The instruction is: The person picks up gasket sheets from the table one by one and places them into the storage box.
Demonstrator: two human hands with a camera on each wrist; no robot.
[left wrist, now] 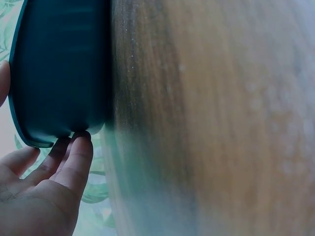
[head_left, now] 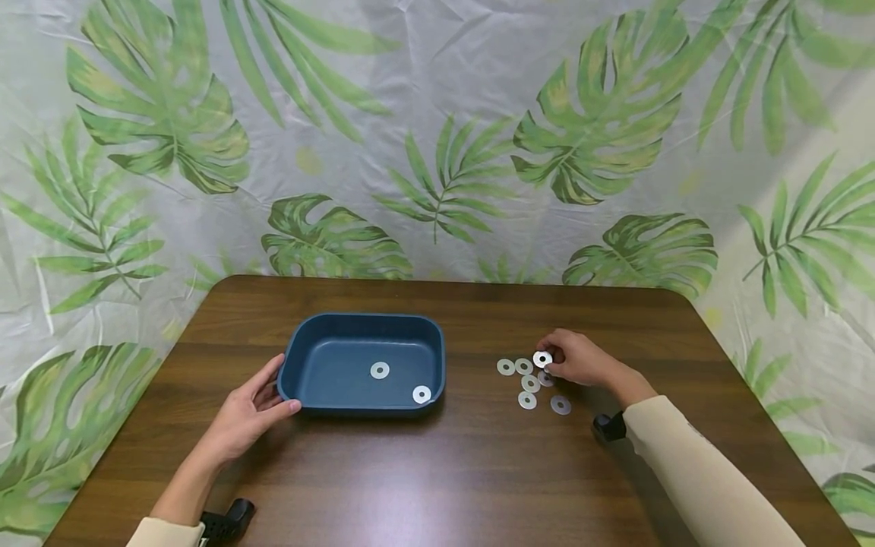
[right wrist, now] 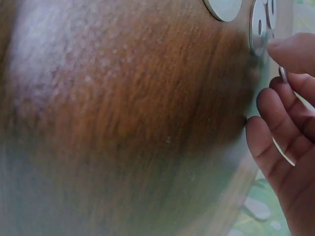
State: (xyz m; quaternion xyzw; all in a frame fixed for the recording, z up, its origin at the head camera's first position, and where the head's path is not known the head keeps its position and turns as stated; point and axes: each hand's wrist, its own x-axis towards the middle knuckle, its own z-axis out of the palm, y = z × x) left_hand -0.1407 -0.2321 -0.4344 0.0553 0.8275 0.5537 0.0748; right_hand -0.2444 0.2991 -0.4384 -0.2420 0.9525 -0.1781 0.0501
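A rectangular dark blue tray (head_left: pixel 362 410) stands on the table with two flat metal washers inside, one washer (head_left: pixel 380 371) near its middle and another washer (head_left: pixel 421 394) by the near right corner. My left hand (head_left: pixel 235 418) holds the tray's left end, thumb on the near rim and fingers against the outer wall (left wrist: pixel 64 73). Right of the tray, my right hand (head_left: pixel 581 361) pinches a washer (head_left: pixel 542 365) between thumb and fingers, just above the others. The pinched washer (right wrist: pixel 283 74) shows edge-on in the right wrist view. Several loose washers (head_left: pixel 527 400) lie around that hand.
Everything stands on a dark wood-grain table (head_left: pixel 437 471) with rounded far corners. Behind it hangs a pale curtain (head_left: pixel 472 91) printed with green leaves. Each wrist wears a black strap camera (head_left: pixel 608 427).
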